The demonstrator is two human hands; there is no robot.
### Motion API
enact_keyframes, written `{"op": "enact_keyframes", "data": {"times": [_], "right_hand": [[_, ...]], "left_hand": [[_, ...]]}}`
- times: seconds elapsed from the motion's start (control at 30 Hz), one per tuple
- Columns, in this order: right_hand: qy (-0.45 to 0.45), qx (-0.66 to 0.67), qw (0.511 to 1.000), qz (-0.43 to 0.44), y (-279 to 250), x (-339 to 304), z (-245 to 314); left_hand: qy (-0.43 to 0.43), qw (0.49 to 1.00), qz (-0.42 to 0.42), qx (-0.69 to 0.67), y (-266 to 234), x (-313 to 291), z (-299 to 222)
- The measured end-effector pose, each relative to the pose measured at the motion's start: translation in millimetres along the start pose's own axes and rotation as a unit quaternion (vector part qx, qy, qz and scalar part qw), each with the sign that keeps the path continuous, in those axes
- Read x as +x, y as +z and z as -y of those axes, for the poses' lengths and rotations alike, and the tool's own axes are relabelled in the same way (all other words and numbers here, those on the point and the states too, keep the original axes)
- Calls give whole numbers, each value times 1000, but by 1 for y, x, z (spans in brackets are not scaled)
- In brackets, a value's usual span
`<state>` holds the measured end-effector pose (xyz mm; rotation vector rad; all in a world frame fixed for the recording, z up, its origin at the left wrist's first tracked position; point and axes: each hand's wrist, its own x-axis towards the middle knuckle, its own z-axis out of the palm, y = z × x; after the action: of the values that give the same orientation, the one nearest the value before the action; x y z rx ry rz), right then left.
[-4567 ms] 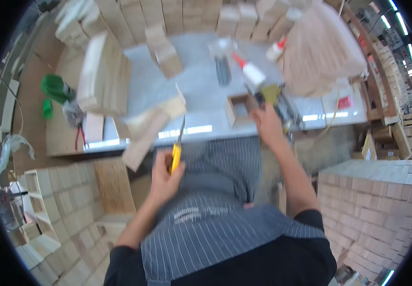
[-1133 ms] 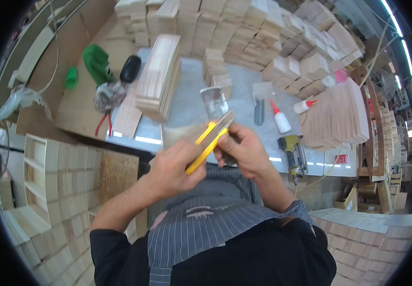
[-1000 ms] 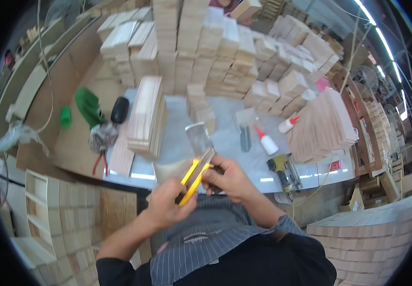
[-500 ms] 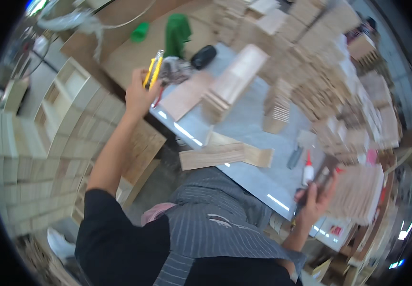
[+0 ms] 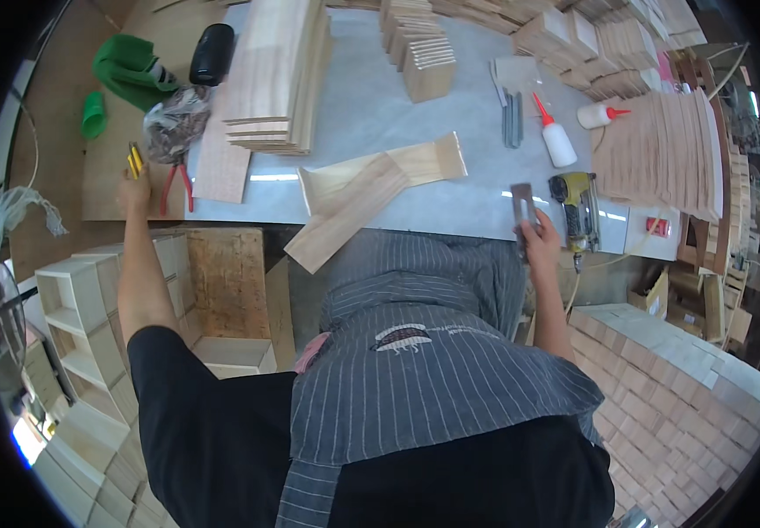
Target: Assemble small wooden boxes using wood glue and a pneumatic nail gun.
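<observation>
The yellow cutter [image 5: 135, 161] is small and thin, with a dark stripe. It pokes out of the left hand [image 5: 133, 191], tipped a bit left. The narrow brown piece [image 5: 522, 194] has a paler middle. It sits in the right hand [image 5: 541, 239], pointing forward.

Even, fairly bright light reaches my worktop [image 5: 358, 106], with white strips of glare [image 5: 272, 178] along its near edge; my view is mostly sharp centrally, bending and softening outward.

Nothing legible, just unreadable pale markings [image 5: 403, 336] on the striped apron [image 5: 433, 392]
</observation>
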<state>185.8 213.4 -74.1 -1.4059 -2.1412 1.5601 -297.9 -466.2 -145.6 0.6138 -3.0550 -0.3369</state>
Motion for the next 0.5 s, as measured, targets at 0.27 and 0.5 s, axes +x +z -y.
{"op": "enact_keyframes", "data": {"times": [0.27,0.5], "right_hand": [[-45,-80,995,-45,-10,37,-47],[-140,-300,938,-96,-2,41,-41]], "left_hand": [[227,918,-202,-254,-90,-246,-96],[477,825,125,-276,-52,-467,-170]]}}
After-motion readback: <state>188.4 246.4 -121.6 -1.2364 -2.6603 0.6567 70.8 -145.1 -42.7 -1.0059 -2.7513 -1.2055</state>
